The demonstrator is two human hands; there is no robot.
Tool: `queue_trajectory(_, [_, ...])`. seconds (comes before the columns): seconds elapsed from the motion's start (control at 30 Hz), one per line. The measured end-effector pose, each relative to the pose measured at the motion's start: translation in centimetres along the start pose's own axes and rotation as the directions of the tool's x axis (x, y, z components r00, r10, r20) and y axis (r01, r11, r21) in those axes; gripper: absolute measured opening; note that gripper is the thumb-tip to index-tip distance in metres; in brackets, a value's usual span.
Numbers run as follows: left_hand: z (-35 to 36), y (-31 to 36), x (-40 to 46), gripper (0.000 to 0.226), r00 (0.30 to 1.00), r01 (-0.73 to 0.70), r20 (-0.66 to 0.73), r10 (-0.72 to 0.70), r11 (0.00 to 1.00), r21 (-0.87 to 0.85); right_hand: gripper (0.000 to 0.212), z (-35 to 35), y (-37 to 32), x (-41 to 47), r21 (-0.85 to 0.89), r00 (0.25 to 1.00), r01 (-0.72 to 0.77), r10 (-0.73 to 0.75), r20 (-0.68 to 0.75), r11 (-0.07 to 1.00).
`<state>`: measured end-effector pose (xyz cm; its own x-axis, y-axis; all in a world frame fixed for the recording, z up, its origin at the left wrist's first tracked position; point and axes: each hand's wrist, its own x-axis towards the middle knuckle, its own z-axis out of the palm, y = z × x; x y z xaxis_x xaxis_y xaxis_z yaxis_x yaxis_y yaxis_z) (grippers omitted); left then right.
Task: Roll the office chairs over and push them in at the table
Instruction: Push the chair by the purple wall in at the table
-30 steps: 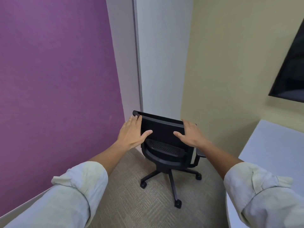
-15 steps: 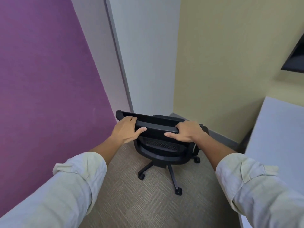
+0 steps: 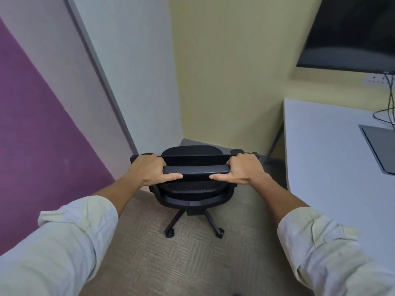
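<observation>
A black office chair (image 3: pixel 193 195) on castors stands in the room's corner, its back toward me. My left hand (image 3: pixel 150 170) grips the left end of the backrest's top edge and my right hand (image 3: pixel 242 170) grips the right end, fingers curled over the rim and thumbs along the near side. The seat shows just beyond the backrest. The white table (image 3: pixel 333 159) fills the right side, its near left edge about a forearm's length from the chair.
A purple wall (image 3: pixel 42 146) and a white door frame (image 3: pixel 102 77) close off the left. A yellow wall stands behind the chair. A dark screen (image 3: pixel 350 33) hangs above the table, with cables (image 3: pixel 388 103) and a grey floor-box lid (image 3: pixel 380 146) on it. Beige carpet lies underfoot.
Both hands went from resting flat on the backrest to gripping its top edge. The chair has turned and drawn closer, and the view has swung right, showing more of the table.
</observation>
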<state>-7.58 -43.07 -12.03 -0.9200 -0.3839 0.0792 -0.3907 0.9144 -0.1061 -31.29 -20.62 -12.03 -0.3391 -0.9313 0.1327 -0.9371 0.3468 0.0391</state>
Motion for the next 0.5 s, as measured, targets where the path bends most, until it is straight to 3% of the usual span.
queue_trajectory(0.5, [0.8,-6.2,3.4,0.092,0.926,-0.372,-0.08,0.369,0.928,-0.024,0.083,-0.6,-9.2,-4.3,0.003,0.927,-0.355,0.353,-0.129,0.935])
